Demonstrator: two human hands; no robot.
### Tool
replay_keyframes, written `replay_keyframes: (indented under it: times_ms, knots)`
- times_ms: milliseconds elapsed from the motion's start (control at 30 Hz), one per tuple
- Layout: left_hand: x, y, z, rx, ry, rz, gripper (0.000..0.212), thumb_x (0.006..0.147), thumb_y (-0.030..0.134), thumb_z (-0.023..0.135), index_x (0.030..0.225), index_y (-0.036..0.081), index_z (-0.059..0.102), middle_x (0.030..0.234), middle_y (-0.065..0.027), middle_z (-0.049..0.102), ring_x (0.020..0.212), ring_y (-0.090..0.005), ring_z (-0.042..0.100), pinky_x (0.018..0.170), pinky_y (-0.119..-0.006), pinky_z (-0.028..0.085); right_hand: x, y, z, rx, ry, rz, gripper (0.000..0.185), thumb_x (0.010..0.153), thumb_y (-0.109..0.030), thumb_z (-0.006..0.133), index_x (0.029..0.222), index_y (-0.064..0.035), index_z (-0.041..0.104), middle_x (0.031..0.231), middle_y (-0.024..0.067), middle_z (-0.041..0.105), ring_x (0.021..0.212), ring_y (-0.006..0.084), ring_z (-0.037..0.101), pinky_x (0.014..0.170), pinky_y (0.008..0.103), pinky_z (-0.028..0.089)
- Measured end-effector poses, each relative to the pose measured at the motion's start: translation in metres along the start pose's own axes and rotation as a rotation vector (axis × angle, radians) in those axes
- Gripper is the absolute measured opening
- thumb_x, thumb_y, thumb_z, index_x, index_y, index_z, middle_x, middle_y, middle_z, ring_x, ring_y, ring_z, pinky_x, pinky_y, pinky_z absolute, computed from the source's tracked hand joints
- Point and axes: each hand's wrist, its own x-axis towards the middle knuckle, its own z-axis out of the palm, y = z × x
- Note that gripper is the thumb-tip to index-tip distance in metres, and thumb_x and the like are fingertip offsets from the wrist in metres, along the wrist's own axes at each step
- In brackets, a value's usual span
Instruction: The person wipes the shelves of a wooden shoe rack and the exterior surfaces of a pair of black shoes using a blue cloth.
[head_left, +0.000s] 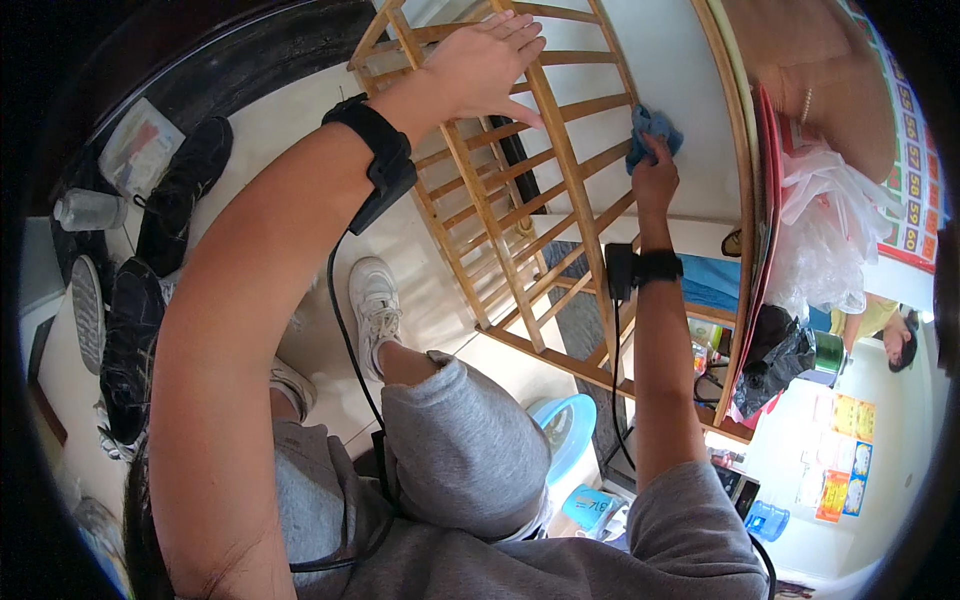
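Observation:
A slatted wooden rack (574, 161) leans at an angle in front of me. Across its upper rail lies my left hand (487, 64), fingers straight and thumb spread away; whether the palm presses on the wood cannot be made out. My right hand (655, 176) grips a blue cloth (654, 135) at the rack's right side rail, beside the ends of the slats. The index finger is stretched over the cloth. Each wrist wears a black strap with a small box and a cable.
Black shoes (187, 180), a clear jar (90, 210) and a plastic container (141, 146) are at the left. A light-blue basin (566, 435) sits on the floor below the rack. Plastic bags (825, 225) lie on a wood-edged surface at the right. Farther off is another person (874, 322).

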Motion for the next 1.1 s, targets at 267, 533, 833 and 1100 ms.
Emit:
replay_keyframes:
  times_ms: [267,533,833,1100]
  knots:
    - [-0.004,-0.003,0.004,-0.016,-0.022,-0.057,0.077,0.064,0.063,0.041,0.110,0.001,0.043,0.118,-0.0101,0.039,0.110,-0.0224,0.036,0.091,-0.028,0.030,-0.047,-0.115,-0.053,0.364,-0.520,-0.042,0.030,0.073,0.004,0.040,0.090,-0.0105,0.059,0.099,0.0112,0.053,0.097,0.0194,0.047,0.081,0.0254,0.036]
    - [-0.002,-0.001,-0.001,-0.068,-0.091,-0.054,0.078,0.066,0.062,0.039,0.113,0.000,0.039,0.121,-0.0114,0.035,0.114,-0.0209,0.030,0.094,-0.029,0.023,-0.001,-0.018,-0.060,0.218,0.002,0.015,0.040,0.069,0.002,0.038,0.109,-0.0027,0.045,0.108,0.0144,0.046,0.100,0.0238,0.044,0.086,0.0302,0.033]
    - [0.000,-0.005,0.000,-0.064,-0.172,-0.031,0.084,0.065,0.065,0.036,0.112,-0.004,0.038,0.120,-0.0136,0.035,0.115,-0.0222,0.028,0.097,-0.030,0.017,-0.056,-0.033,-0.053,0.054,-0.321,0.054,0.034,0.064,-0.004,0.044,0.096,-0.0083,0.054,0.096,0.0142,0.052,0.088,0.0263,0.050,0.078,0.0278,0.038]
    - [0.000,-0.004,-0.005,-0.015,-0.128,-0.017,0.080,0.066,0.063,0.036,0.108,-0.005,0.042,0.116,-0.0131,0.040,0.111,-0.0220,0.033,0.095,-0.030,0.020,-0.083,-0.062,-0.096,0.599,-0.532,0.474,0.033,0.069,0.003,0.037,0.098,-0.0027,0.052,0.092,0.0039,0.051,0.082,0.0140,0.048,0.073,0.0221,0.036]
